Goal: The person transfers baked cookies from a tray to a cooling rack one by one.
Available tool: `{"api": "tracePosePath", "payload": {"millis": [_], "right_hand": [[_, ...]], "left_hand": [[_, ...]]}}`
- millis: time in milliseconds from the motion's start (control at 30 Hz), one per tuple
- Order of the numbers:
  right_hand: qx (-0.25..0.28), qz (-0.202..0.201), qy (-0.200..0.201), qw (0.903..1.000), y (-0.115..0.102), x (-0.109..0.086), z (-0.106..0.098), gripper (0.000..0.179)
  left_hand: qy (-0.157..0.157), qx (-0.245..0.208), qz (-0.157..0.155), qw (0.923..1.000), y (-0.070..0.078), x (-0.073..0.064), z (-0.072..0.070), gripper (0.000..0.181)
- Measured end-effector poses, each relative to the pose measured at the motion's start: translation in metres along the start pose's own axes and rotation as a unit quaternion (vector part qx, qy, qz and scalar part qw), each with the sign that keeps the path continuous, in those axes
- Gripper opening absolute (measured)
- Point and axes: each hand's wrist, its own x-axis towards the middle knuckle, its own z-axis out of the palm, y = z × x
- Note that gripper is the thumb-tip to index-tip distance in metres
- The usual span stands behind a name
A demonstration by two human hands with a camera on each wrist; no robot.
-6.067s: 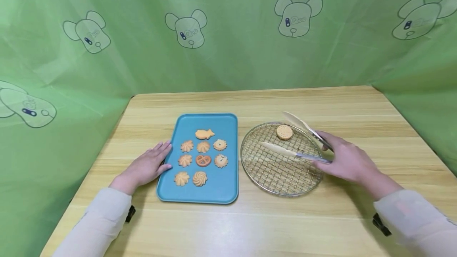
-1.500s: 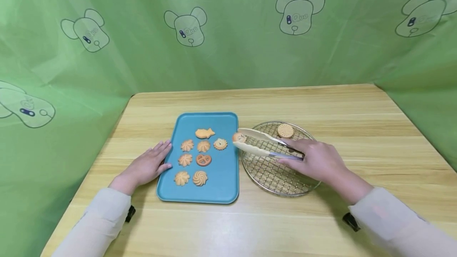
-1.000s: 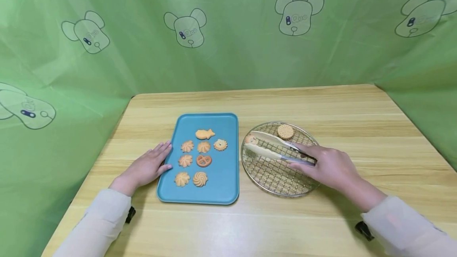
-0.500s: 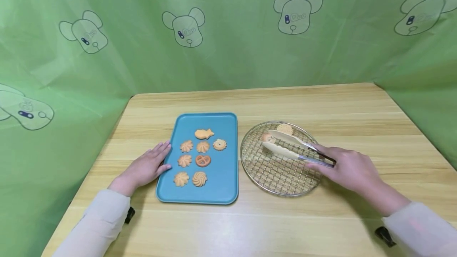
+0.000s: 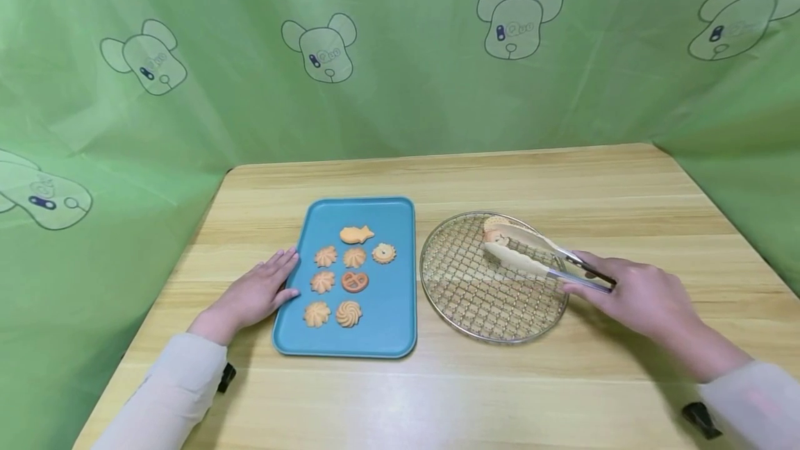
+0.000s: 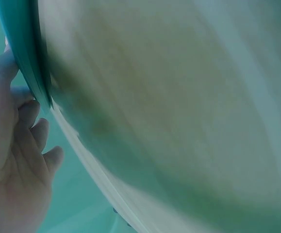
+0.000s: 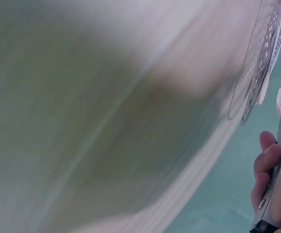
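Observation:
My right hand [image 5: 650,297] grips a pair of tongs [image 5: 519,260] with metal handles and cream tips. Between the tips a small round cookie [image 5: 498,236] is pinched, over the far part of a round wire rack [image 5: 494,307]. Partly hidden behind it is a round dotted cracker [image 5: 496,221]. To the left, my left hand [image 5: 253,297] rests its straight fingers at the left edge of a blue tray [image 5: 387,325]. In the left wrist view that hand [image 6: 14,145] touches the tray's rim [image 6: 26,53]. The right wrist view shows fingers [image 7: 266,162] round the tongs' handle.
Several cookies lie on the tray, among them a fish-shaped cookie [image 5: 357,234], a pretzel-shaped cookie [image 5: 355,282], a swirl cookie [image 5: 348,313] and a jagged-edged round cookie [image 5: 384,253]. Tray and rack stand side by side on a wooden table [image 5: 437,401]. A green curtain [image 5: 400,117] hangs behind.
One jagged-edged round cookie has left the tray's right side. The tongs carried it right across the rack, to beside the cracker. My left hand has stayed in place.

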Motion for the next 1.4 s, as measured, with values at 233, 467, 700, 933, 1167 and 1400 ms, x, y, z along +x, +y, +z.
{"api": "tracePosePath", "payload": {"millis": [233,467,700,933,1167,1400], "right_hand": [[0.001,0.04,-0.042,0.9983,0.012,-0.003,-0.008,0.074],[-0.014,0.047,-0.052,0.9974,0.022,-0.006,-0.011,0.074],[-0.024,0.049,-0.068,0.9962,0.028,-0.007,-0.012,0.076],[-0.03,0.055,-0.08,0.9948,0.03,-0.006,-0.012,0.079],[-0.032,0.056,-0.086,0.9942,0.028,-0.006,-0.013,0.08],[-0.03,0.062,-0.082,0.9942,0.029,-0.006,-0.013,0.083]], "left_hand": [[0.0,0.004,0.0,1.0,0.0,0.0,0.0,0.066],[0.0,0.004,0.001,1.0,0.0,0.0,0.0,0.065],[0.0,0.003,0.001,1.0,-0.001,0.0,0.001,0.065],[0.002,0.002,0.001,1.0,0.0,0.0,0.001,0.065],[0.001,0.003,0.001,1.0,-0.001,0.0,0.001,0.066],[0.004,0.004,0.002,1.0,-0.001,0.0,0.002,0.066]]}}
